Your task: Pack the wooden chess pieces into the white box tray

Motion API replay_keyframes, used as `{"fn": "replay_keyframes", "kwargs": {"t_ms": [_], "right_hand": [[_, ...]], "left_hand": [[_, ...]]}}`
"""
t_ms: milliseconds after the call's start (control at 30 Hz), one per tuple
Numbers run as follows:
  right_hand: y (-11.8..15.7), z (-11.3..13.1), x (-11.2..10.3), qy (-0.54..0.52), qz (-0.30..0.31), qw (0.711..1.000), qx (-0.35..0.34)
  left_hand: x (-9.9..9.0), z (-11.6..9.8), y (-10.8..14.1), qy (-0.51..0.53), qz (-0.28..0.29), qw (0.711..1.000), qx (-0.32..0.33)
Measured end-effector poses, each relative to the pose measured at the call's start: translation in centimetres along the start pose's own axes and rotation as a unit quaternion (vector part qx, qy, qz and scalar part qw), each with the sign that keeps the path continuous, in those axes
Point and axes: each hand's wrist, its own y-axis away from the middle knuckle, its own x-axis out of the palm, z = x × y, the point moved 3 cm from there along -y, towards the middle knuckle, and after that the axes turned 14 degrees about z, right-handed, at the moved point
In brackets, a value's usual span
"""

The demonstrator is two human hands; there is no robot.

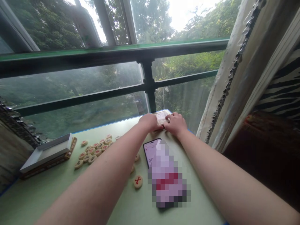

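Observation:
At the far corner of the table, my left hand [149, 122] grips the left edge of a small, flat, whitish rectangular thing [161, 117] with faint markings; its kind is not clear. On the other side, my right hand [176, 123] has bent fingers closed on its right edge. Closer to me lies a phone [151, 145], its lower part blurred out. Several round wooden xiangqi pieces [91, 151] with red or dark characters are spread left of my left forearm. One piece with a red mark [138, 181] lies beside the phone, and others are partly hidden by that forearm.
An open box [50, 154] sits at the left on the pale green table [124, 203]. Behind the table runs a dark green railing [112, 93] before window glass. A curtain [229, 81] hangs at the right, close to the table's edge.

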Motion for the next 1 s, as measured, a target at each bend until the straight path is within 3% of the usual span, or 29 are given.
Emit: {"fn": "replay_keyframes", "kwargs": {"t_ms": [267,633,1000], "right_hand": [[-0.4,-0.5,0.2,-0.009,-0.003,0.998,0.055],[-1.6,-2.4,0.3,-0.189,-0.066,0.972,0.127],[-1.4,-2.0,0.3,-0.117,-0.038,0.989,0.087]], "left_hand": [[0.1,-0.5,-2.3,0.001,-0.014,1.000,0.000],[-0.6,-0.4,-3.6,0.011,-0.002,1.000,-0.007],[-0.6,-0.4,-3.4,-0.001,0.009,1.000,0.005]]}}
